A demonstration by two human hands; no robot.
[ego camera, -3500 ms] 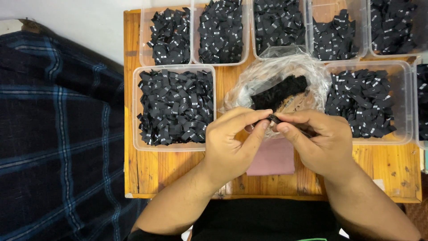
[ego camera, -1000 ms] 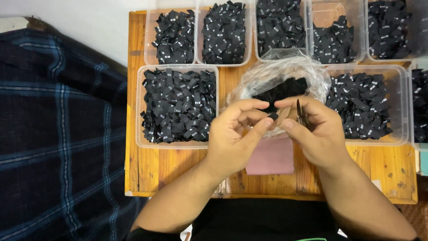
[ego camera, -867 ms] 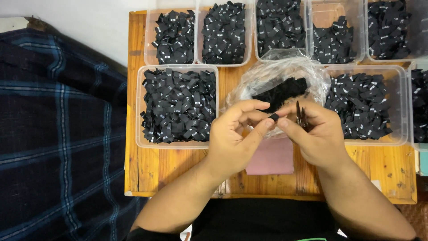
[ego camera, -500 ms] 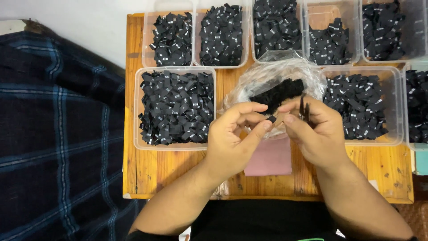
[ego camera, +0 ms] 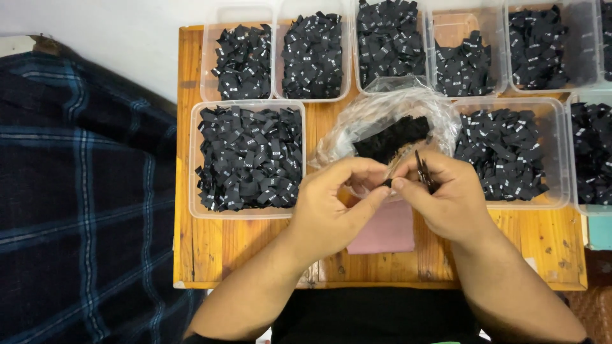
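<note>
My left hand (ego camera: 335, 207) and my right hand (ego camera: 446, 197) meet over the middle of a wooden table (ego camera: 248, 245). Between the fingertips of both hands sits a small black fabric label (ego camera: 387, 183). My right hand also holds small dark scissors (ego camera: 424, 172), blades pointing up. Just behind the hands lies an open clear plastic bag (ego camera: 389, 118) with a pile of black labels inside. A pink pad (ego camera: 386, 232) lies under the hands.
Clear plastic tubs of black labels surround the bag: a large one at left (ego camera: 245, 156), one at right (ego camera: 510, 153), and a row of several along the back (ego camera: 312, 54). A dark blue plaid cloth (ego camera: 83, 204) covers the area left of the table.
The hands stay together in front of the bag. Since the oldest frame the scissors have turned from lying flat to pointing upward. The view has shifted slightly.
</note>
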